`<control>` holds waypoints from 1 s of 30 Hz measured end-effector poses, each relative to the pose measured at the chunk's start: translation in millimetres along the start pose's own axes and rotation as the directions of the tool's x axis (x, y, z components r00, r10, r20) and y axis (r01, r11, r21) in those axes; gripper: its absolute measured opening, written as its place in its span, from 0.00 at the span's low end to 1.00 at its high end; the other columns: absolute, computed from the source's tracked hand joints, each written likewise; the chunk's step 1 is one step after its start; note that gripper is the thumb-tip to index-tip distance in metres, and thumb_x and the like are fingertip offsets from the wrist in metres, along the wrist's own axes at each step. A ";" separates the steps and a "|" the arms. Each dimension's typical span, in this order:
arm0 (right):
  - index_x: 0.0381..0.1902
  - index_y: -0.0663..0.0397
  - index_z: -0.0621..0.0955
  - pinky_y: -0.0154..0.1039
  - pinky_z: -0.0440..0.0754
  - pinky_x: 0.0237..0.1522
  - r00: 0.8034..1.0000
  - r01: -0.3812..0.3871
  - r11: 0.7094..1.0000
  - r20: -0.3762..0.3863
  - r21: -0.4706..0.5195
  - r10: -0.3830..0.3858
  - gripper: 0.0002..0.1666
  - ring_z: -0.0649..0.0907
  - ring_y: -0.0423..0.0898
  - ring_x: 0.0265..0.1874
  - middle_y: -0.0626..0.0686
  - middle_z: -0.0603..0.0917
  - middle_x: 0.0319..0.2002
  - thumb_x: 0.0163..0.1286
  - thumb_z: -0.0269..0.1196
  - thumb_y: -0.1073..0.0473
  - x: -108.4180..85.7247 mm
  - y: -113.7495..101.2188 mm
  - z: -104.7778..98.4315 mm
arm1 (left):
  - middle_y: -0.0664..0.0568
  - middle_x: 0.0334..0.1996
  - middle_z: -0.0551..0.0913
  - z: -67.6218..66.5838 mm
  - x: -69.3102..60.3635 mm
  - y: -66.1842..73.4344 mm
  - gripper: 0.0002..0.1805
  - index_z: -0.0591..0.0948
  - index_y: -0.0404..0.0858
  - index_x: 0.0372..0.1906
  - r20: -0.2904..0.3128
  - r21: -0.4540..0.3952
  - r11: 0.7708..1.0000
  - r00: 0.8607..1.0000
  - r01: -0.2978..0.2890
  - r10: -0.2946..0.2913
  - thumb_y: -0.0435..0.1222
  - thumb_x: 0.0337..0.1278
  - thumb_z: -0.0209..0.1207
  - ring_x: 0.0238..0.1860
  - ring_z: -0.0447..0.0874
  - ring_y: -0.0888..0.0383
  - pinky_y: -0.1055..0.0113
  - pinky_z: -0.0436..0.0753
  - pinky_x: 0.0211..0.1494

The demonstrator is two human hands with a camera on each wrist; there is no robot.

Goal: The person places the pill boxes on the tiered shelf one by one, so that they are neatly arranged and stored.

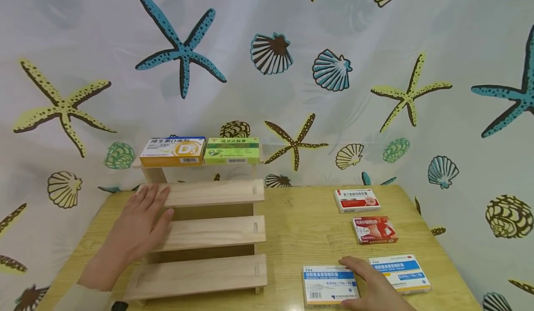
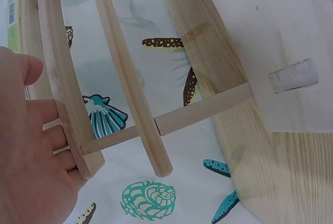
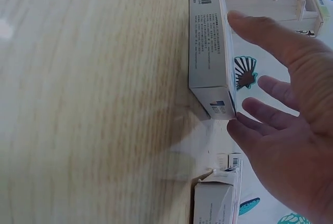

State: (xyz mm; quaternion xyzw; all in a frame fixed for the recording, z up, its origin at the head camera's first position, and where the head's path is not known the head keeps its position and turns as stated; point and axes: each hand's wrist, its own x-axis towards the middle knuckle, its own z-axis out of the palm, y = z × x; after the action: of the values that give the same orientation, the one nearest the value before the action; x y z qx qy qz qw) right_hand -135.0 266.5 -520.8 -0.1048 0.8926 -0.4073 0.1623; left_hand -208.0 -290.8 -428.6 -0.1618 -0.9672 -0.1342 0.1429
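Note:
A stepped wooden shelf stands on the table. My left hand holds the left end of its second board from the top, the fingers over the board and the thumb lower at the front. In the left wrist view, the fingertips are hidden behind a wooden strip. A blue-and-white medicine box lies flat on the table. My right hand spans its right part, index finger at the far edge and thumb at the near edge. The right wrist view shows the thumb against this box and a fingertip by its corner.
An orange-and-white vitamin D box and a green box lie on the top board. A matching blue-and-white box, a red box and a red-and-white box lie at right. A sea-patterned cloth hangs behind.

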 end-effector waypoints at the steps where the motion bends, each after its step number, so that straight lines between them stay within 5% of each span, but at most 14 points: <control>1: 0.75 0.42 0.74 0.76 0.66 0.72 1.000 -0.006 1.000 0.005 0.005 0.006 0.53 0.71 0.66 0.74 0.58 0.73 0.75 0.53 0.83 0.42 0.1 0.3 0.8 | 0.22 0.77 0.60 -0.1 0.1 0.1 0.34 0.64 0.28 0.80 0.000 0.000 1.000 1.000 -0.001 0.001 0.48 0.85 0.44 0.78 0.55 0.22 0.28 0.57 0.80; 20: 0.77 0.56 0.71 0.73 0.73 0.68 0.996 0.088 0.984 0.038 -0.157 -0.083 0.60 0.72 0.69 0.73 0.64 0.73 0.75 0.51 0.85 0.44 4.2 8.0 3.9 | 0.22 0.78 0.59 1.1 -1.5 -0.9 0.35 0.63 0.28 0.80 0.006 -0.016 1.000 1.000 0.002 -0.002 0.48 0.85 0.44 0.79 0.54 0.21 0.27 0.56 0.79; 25: 0.78 0.58 0.71 0.64 0.79 0.66 0.996 0.078 0.980 0.050 -0.185 -0.070 0.61 0.74 0.65 0.71 0.63 0.73 0.74 0.52 0.84 0.42 5.1 8.9 3.7 | 0.22 0.78 0.59 0.7 -1.8 0.2 0.35 0.63 0.28 0.80 0.009 -0.016 1.000 1.000 0.009 -0.009 0.49 0.85 0.44 0.79 0.54 0.21 0.27 0.56 0.79; 30: 0.78 0.62 0.70 0.66 0.79 0.65 0.996 0.068 0.980 0.065 -0.185 -0.057 0.61 0.74 0.65 0.70 0.63 0.73 0.73 0.53 0.84 0.42 6.1 7.6 2.9 | 0.22 0.78 0.59 1.5 -1.9 0.2 0.35 0.63 0.28 0.80 0.004 -0.020 1.000 1.000 0.008 -0.008 0.49 0.85 0.44 0.79 0.54 0.21 0.27 0.56 0.79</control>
State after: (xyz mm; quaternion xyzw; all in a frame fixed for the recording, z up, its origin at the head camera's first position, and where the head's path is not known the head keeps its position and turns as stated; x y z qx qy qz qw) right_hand -140.0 267.4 -529.6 -0.1598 0.9179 -0.3233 0.1653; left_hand -206.5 -290.7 -430.5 -0.1598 -0.9667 -0.1440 0.1387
